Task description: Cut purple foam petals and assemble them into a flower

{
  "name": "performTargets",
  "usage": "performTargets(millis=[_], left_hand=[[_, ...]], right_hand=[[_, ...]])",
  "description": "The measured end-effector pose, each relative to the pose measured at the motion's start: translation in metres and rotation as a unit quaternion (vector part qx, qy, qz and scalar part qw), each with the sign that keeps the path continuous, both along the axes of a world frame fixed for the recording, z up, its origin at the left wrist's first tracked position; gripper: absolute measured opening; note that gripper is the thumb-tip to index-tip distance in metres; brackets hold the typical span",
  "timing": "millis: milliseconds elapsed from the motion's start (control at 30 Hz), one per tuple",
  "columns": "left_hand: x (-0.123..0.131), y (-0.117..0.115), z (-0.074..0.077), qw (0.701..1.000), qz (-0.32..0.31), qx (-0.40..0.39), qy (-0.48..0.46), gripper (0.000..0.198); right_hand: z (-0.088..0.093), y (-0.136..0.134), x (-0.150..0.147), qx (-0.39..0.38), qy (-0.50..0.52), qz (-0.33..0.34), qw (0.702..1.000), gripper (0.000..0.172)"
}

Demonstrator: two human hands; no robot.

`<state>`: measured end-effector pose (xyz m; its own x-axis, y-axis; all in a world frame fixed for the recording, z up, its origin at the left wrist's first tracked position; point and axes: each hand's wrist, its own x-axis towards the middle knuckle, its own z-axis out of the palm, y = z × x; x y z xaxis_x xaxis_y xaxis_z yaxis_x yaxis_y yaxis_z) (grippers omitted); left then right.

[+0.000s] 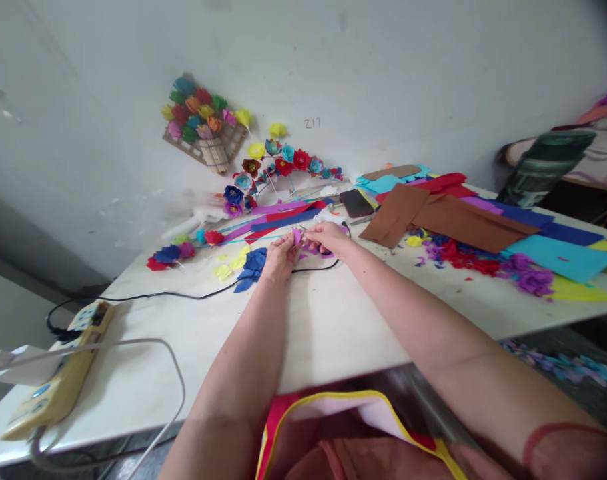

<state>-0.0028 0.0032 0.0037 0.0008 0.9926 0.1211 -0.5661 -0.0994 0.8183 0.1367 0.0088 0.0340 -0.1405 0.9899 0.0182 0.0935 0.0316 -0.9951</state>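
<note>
Near the middle of the table, my left hand [280,257] pinches a small purple paper petal [297,235] between thumb and fingers. A thin light-blue stem stretches leftward from about this hand. My right hand [326,238] is closed right beside the petal, its fingertips pressed together; what they hold is too small to make out. Blue paper petals [253,267] lie just left of my left hand, with yellow petals [223,272] beyond them. More purple pieces [311,248] lie partly hidden under my right hand.
A black cord [183,294] crosses the table to a power strip [58,380] at left. Brown paper sheets [453,217], a phone [356,203], coloured scraps [468,259] and a dark bottle [543,167] stand or lie rightward. Finished paper flowers [283,167] stand by the wall.
</note>
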Motion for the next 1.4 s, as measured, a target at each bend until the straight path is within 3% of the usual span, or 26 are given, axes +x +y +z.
performTargets(millis=[400,1400], left_hand=[[0.0002,-0.0009,-0.0015,0.999,-0.033,-0.007,-0.019,0.009],[0.0015,-0.0023,0.0015,0.999,-0.042,-0.016,-0.004,0.007]], right_hand=[[0.0022,-0.0033,-0.0011,-0.020,0.076,0.012,0.997,0.022],[-0.0009,-0.0010,0.0000,-0.024,0.077,0.011,0.997,0.020]])
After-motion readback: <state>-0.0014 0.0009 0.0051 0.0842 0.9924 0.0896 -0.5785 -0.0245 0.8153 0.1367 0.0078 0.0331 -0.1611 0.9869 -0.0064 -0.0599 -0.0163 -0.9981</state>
